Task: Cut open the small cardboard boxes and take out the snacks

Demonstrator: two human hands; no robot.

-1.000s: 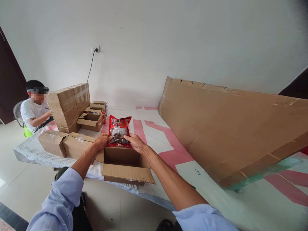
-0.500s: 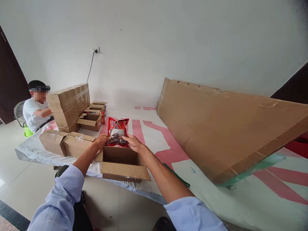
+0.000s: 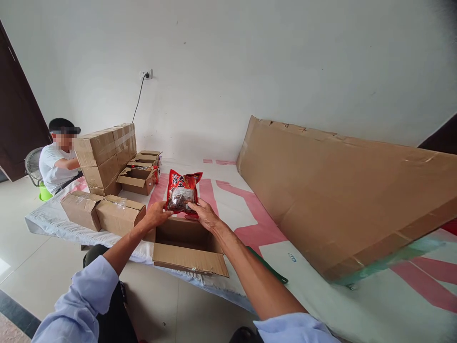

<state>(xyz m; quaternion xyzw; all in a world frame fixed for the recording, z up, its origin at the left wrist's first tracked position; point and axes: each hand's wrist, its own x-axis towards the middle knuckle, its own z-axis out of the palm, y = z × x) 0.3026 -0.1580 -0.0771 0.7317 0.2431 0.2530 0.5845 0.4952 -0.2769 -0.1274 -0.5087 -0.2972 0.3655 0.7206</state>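
Both arms reaching forward from rolled pale-blue sleeves, forearms bare, converging over an open cardboard box [image 3: 185, 243] at the near edge of a low platform covered in white-and-pink sheeting [image 3: 246, 224]. Left hand [image 3: 156, 214] gripping the lower left edge of a red snack packet [image 3: 183, 191], thumb on the front, fingers curled behind. Right hand [image 3: 204, 214] pinching the lower right corner of the packet, fingers narrowly closed on it. Packet standing upright, held just above the box's far rim, clear window showing dark contents. Box flaps folded outward, the inside looking bare.

Sitting to the left, two taped cartons [image 3: 103, 214] lying side by side; behind them, stacked cartons [image 3: 107, 155] and small open boxes [image 3: 137, 178]. Leaning on the right, a large flat cardboard sheet [image 3: 350, 190]. Seated far left, another person in a white shirt [image 3: 57, 159].
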